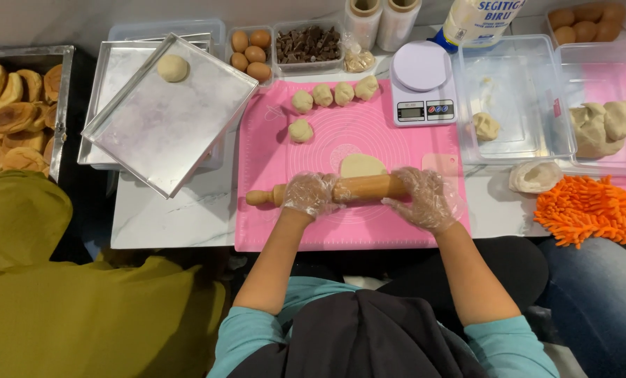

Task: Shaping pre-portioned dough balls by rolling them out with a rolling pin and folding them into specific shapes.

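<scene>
Head view: white bag (482, 19) behind pink mat (341, 133).

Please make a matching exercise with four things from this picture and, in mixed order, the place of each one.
Things:
1. rolling pin
2. single dough ball
3. eggs
4. kitchen scale

Places:
A. on the top metal tray
B. in a clear container behind the pink mat
C. under both gloved hands, on flattened dough
D. at the mat's far right corner

Pairs: 1-C, 2-A, 3-B, 4-D
</scene>
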